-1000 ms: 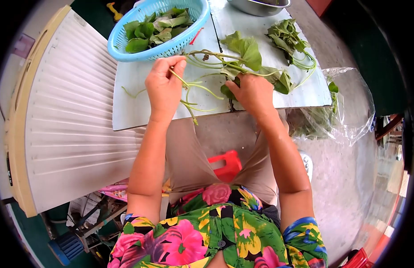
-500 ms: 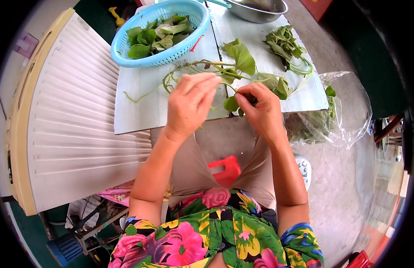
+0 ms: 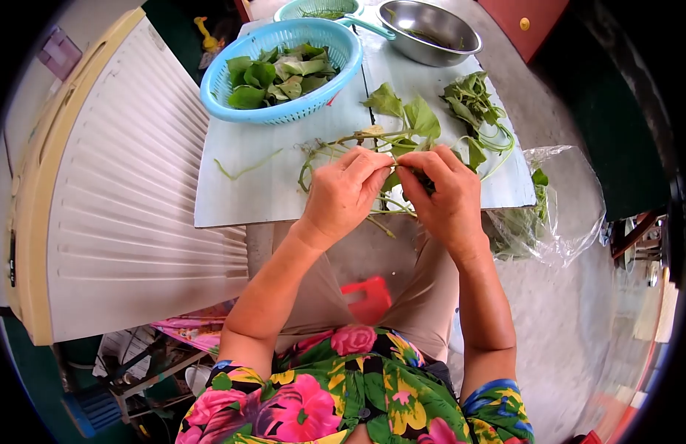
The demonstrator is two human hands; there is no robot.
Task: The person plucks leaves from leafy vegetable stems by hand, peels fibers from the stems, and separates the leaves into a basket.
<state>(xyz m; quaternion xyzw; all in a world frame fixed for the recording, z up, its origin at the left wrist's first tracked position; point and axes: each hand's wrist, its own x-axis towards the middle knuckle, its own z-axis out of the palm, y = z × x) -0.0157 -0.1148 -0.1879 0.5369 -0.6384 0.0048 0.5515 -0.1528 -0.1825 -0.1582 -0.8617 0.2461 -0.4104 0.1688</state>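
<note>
My left hand (image 3: 346,194) and my right hand (image 3: 448,198) meet fingertip to fingertip over the near edge of the table. Both pinch a thin green leaf stem (image 3: 394,164) between thumb and forefinger. Dark leaf parts show under my right fingers, mostly hidden by them. Just beyond the hands lie leafy green vines (image 3: 423,118) with broad leaves and tangled stalks. Some stalks (image 3: 383,226) hang past the table edge between my hands. A bundle of leafy greens (image 3: 469,103) lies to the right, its stems curling towards me.
A blue plastic basket (image 3: 350,63) of picked leaves stands at the back left of the white table (image 3: 232,200). Behind are a green strainer (image 3: 283,10) and a metal bowl (image 3: 465,50). One loose stalk (image 3: 246,169) lies left. A clear plastic bag (image 3: 572,214) of greens sits right, below the tabletop.
My left hand has moved right and closed its fingertips on the stem beside my right hand. The view has shifted a little, showing more of the table's far side.
</note>
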